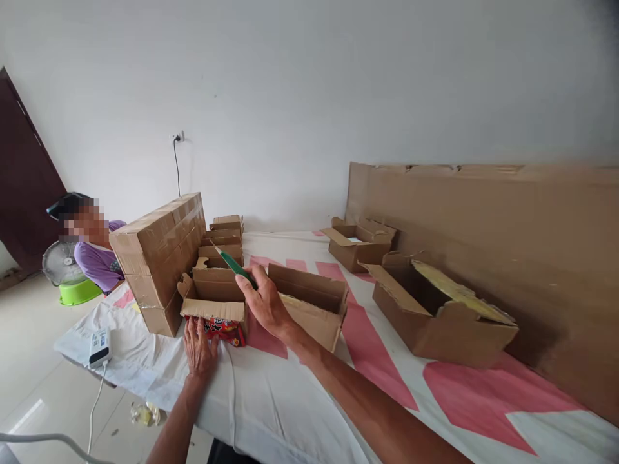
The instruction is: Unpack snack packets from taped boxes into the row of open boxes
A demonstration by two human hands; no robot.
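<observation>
My right hand (264, 299) grips a green-handled cutter (232, 263) that points up and left over a small open cardboard box (215, 290). A red snack packet (220, 327) sticks out under the box's front flap. My left hand (199, 345) lies flat on the white and pink table cover (271, 393), fingers touching the packet and the box's front. Right behind my right hand stands another open cardboard box (314, 303).
A stack of taped cartons (157, 258) stands left of the box, small boxes (225, 235) behind it. Two open boxes (442, 309) (358, 241) sit right, before a leaning cardboard sheet (507, 238). A white device (100, 347) lies near the left edge. A person (94, 248) sits at far left.
</observation>
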